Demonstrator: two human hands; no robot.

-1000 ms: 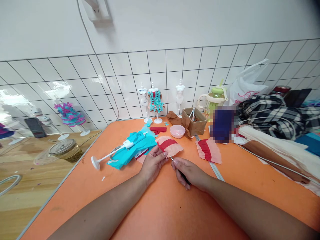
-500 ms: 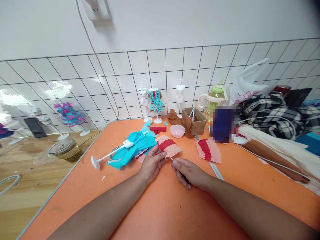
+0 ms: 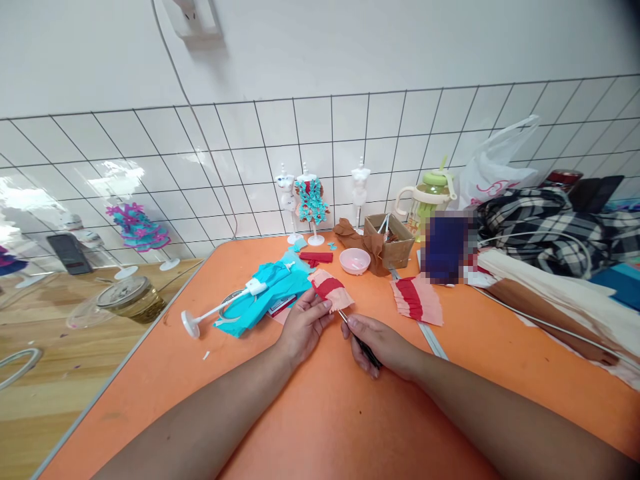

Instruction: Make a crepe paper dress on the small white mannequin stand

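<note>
My left hand [image 3: 306, 320] pinches the near edge of a pleated peach piece of crepe paper [image 3: 332, 289] with a red band across it. My right hand [image 3: 376, 343] is wrapped around dark-handled tweezers [image 3: 364, 347], whose thin metal tips touch or nearly touch the paper's lower edge. A second peach-and-red crepe paper piece [image 3: 417, 300] lies flat to the right. Left of my hands, bright blue crepe paper [image 3: 265, 287] lies under a fallen white stand [image 3: 225, 309]. A folded red strip [image 3: 316, 257] and a pink bowl [image 3: 355, 261] sit just beyond.
Small white mannequins [image 3: 359, 190] stand at the wall, one in a turquoise ruffled dress [image 3: 312, 201]. A cardboard box [image 3: 397, 250] with brown paper [image 3: 380, 255] is behind the bowl. A green-lidded jug [image 3: 430, 197] and plaid cloth [image 3: 540, 227] are at right, a glass jar [image 3: 133, 300] at left.
The held crepe paper has shifted slightly left, and its right side has folded or turned inward. More of the tweezers shows as my right hand tilts a little.
</note>
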